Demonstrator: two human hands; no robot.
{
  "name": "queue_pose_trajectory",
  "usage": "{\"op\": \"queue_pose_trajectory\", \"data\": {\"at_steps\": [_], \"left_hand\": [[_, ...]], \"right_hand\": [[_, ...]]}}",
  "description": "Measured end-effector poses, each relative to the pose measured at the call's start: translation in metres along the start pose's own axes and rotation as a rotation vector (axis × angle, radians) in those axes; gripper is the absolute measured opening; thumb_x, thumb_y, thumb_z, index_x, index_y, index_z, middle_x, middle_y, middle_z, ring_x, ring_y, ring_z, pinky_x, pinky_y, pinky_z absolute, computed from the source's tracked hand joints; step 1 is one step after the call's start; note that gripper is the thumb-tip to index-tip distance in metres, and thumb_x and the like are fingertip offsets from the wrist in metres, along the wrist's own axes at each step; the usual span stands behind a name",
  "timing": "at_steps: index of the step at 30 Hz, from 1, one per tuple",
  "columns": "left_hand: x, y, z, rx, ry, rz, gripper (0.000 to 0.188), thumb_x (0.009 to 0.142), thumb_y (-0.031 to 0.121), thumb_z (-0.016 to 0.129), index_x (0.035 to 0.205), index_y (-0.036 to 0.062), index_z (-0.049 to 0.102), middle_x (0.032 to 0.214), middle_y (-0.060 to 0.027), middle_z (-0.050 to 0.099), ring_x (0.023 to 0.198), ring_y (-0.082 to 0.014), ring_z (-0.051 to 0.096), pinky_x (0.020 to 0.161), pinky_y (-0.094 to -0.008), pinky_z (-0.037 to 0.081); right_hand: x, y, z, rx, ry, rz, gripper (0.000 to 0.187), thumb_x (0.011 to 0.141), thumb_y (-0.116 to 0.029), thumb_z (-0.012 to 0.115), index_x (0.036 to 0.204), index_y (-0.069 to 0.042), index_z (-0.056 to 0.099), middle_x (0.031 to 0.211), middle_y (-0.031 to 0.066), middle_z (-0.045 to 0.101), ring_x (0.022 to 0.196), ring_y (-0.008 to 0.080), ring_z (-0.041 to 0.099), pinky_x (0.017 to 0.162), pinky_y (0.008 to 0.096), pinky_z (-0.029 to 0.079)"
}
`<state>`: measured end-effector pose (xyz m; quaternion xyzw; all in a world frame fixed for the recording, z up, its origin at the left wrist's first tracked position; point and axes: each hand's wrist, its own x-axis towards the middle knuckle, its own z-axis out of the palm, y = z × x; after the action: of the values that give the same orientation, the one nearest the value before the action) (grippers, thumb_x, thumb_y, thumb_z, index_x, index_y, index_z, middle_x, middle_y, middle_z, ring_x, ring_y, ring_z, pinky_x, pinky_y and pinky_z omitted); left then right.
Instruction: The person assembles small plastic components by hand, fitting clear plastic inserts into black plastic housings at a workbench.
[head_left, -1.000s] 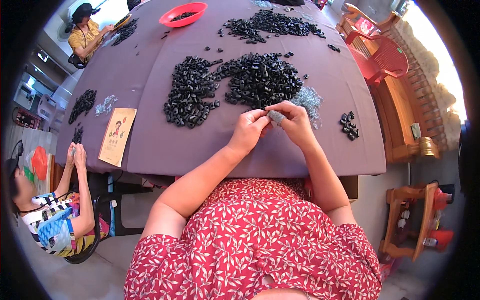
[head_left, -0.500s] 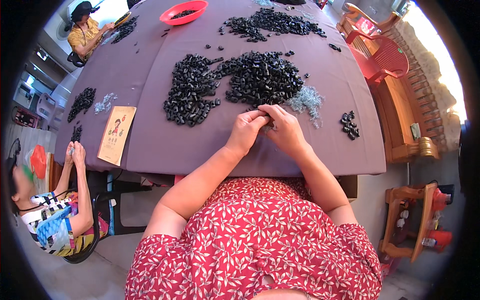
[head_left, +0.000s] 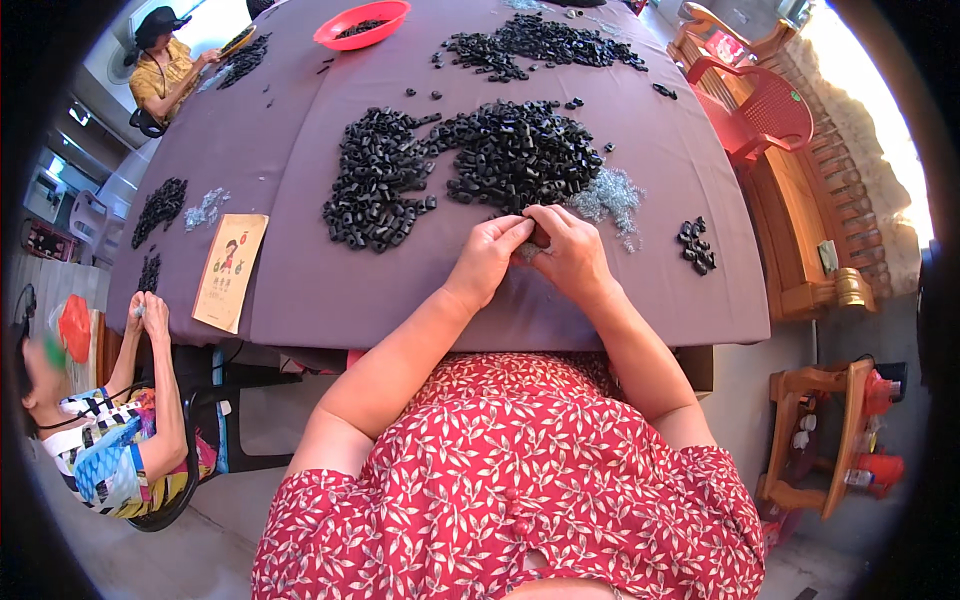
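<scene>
My left hand (head_left: 484, 262) and my right hand (head_left: 572, 254) meet over the table just in front of the black pile. Thumbs and forefingers of both are closed together at the tips; the small thing between them is mostly hidden. A bit of pale wire shows beneath the fingers. Beyond them lies a heap of small black plastic pieces (head_left: 525, 155), joined to a second heap of the same pieces (head_left: 372, 190) on the left. A tangle of small silvery springs (head_left: 610, 195) rests against the heap's right side. Farther right is a little group of black pieces (head_left: 697, 250).
A purple-brown cloth (head_left: 350, 300) covers the table. Left of me lies a booklet (head_left: 230, 275); a person (head_left: 120, 430) works at that edge, another (head_left: 165, 75) at the far left. A red basin (head_left: 372, 38) and another black heap (head_left: 560, 42) stand farther back. A red chair (head_left: 770, 115) is at right.
My hands stay together, with small shifts of the fingers. The whole view has moved slightly. The heaps look the same.
</scene>
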<state>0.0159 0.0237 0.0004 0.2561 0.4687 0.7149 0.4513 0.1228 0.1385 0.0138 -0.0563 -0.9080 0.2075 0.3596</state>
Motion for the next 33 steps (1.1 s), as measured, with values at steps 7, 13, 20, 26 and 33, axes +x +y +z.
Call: {"op": "queue_pose_trajectory", "data": {"at_steps": [7, 13, 20, 26, 33], "left_hand": [[0.003, -0.008, -0.004, -0.039, -0.021, 0.014, 0.022, 0.101, 0.016, 0.054, 0.103, 0.0001, 0.069, 0.093, -0.0024, 0.069, 0.081, -0.0080, 0.062, 0.072, -0.0228, 0.050], [0.004, -0.005, -0.004, 0.031, -0.037, 0.052, 0.024, 0.102, 0.018, 0.053, 0.101, 0.0007, 0.070, 0.091, -0.0015, 0.069, 0.081, -0.0076, 0.062, 0.072, -0.0230, 0.050], [0.005, 0.000, -0.006, 0.126, -0.101, -0.055, 0.026, 0.103, 0.024, 0.051, 0.106, 0.0035, 0.068, 0.094, -0.0004, 0.068, 0.079, -0.0059, 0.061, 0.068, -0.0213, 0.050], [0.004, -0.007, -0.004, 0.065, -0.055, 0.018, 0.025, 0.102, 0.021, 0.053, 0.105, 0.0024, 0.068, 0.093, -0.0013, 0.068, 0.078, -0.0068, 0.062, 0.066, -0.0214, 0.050], [0.007, -0.009, -0.005, 0.080, -0.053, 0.032, 0.024, 0.102, 0.019, 0.052, 0.104, 0.0019, 0.069, 0.094, -0.0020, 0.068, 0.078, -0.0073, 0.062, 0.068, -0.0218, 0.049]], "right_hand": [[0.000, -0.005, -0.001, -0.013, -0.053, 0.058, 0.045, 0.063, -0.009, 0.075, 0.106, -0.006, 0.060, 0.085, 0.0093, 0.062, 0.077, 0.0298, 0.065, 0.066, 0.0392, 0.054], [0.002, -0.006, -0.003, -0.021, -0.059, 0.051, 0.038, 0.063, -0.007, 0.073, 0.099, -0.006, 0.060, 0.080, 0.0085, 0.060, 0.072, 0.0294, 0.064, 0.063, 0.0392, 0.053], [-0.001, 0.000, -0.001, 0.035, -0.038, 0.074, 0.039, 0.063, -0.009, 0.074, 0.099, -0.005, 0.061, 0.080, 0.0097, 0.060, 0.072, 0.0309, 0.064, 0.063, 0.0400, 0.052], [-0.002, 0.000, 0.002, 0.054, -0.031, 0.057, 0.042, 0.064, -0.014, 0.079, 0.100, -0.005, 0.061, 0.079, 0.0101, 0.060, 0.068, 0.0310, 0.063, 0.060, 0.0403, 0.052], [-0.003, 0.002, 0.004, 0.031, -0.022, 0.056, 0.041, 0.064, -0.012, 0.079, 0.100, -0.005, 0.061, 0.077, 0.0090, 0.060, 0.066, 0.0285, 0.064, 0.058, 0.0390, 0.052]]}}
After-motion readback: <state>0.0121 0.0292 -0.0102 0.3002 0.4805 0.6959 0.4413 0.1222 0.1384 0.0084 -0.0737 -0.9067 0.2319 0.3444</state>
